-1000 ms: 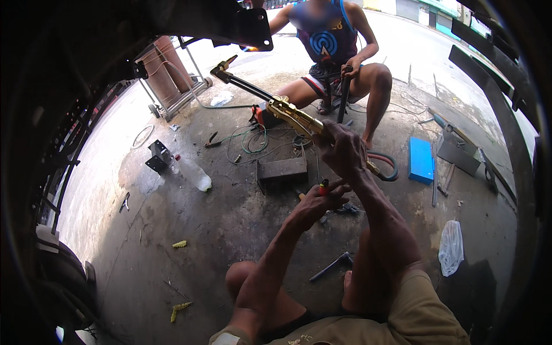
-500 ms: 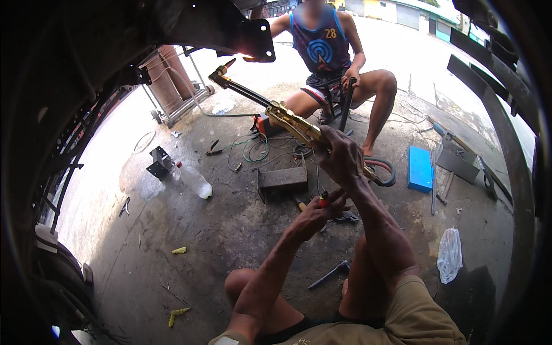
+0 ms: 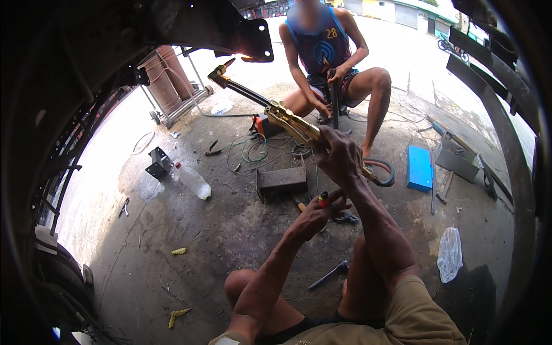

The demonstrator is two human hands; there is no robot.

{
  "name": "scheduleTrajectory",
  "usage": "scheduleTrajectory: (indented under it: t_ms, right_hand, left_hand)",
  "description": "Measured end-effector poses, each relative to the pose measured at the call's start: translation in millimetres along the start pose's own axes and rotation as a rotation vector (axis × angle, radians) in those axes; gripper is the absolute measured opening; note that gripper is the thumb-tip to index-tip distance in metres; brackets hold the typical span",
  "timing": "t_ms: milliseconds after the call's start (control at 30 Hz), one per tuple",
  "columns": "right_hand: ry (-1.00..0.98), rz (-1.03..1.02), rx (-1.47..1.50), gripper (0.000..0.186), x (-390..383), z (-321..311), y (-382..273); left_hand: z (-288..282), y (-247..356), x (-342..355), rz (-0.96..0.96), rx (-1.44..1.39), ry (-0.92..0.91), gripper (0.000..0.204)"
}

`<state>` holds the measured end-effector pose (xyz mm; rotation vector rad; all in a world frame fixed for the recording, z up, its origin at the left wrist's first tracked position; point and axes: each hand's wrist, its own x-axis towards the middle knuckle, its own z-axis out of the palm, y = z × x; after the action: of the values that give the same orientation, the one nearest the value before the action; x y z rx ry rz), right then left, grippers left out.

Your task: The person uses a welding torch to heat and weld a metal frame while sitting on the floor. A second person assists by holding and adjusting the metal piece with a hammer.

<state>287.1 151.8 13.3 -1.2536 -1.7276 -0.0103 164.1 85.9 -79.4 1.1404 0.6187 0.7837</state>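
My right hand (image 3: 339,155) is wrapped round the handle of a brass cutting torch (image 3: 287,122). The torch slants up to the left. Its angled tip is just below a dark metal plate with holes (image 3: 261,41), where an orange glow shows at the lower edge. A red and green hose (image 3: 384,171) loops behind my right wrist. Lower down, beside my right forearm, my left hand (image 3: 315,217) is closed on a small red lighter (image 3: 323,200), its dark top pointing up. Some of the left fingers are hidden by the right wrist.
A co-worker (image 3: 328,63) sits opposite, holding a dark metal bar (image 3: 336,100). Gas cylinders (image 3: 167,80) stand on a trolley at the back left. On the floor lie a steel channel piece (image 3: 282,180), a plastic bottle (image 3: 194,181), a blue box (image 3: 420,168) and cables.
The co-worker has brought the raised arm down, and both hands are now at the metal bar, which has shifted left. My hands and the torch stay almost still.
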Motion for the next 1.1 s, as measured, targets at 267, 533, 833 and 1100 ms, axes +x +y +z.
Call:
scheduleTrajectory:
  t_ms: [267,533,833,1100]
  right_hand:
    - [0.01,0.01,-0.027,0.034,-2.1,2.4,5.6]
    - [0.001,0.021,0.009,0.032,-3.4,-3.6,-0.7]
    - [-0.008,0.035,0.036,0.032,-4.3,-5.9,-0.4]
    - [-0.033,0.026,0.052,0.033,-4.8,-6.2,-1.5]
  left_hand:
    - [2.7,3.2,-0.7,0.004,0.012,-0.019,0.067]
    - [4.0,6.9,-4.1,0.015,0.03,-0.029,0.068]
    - [8.5,12.3,-6.0,0.053,0.106,-0.051,0.063]
    - [7.9,10.7,-6.3,0.046,0.142,-0.015,0.067]
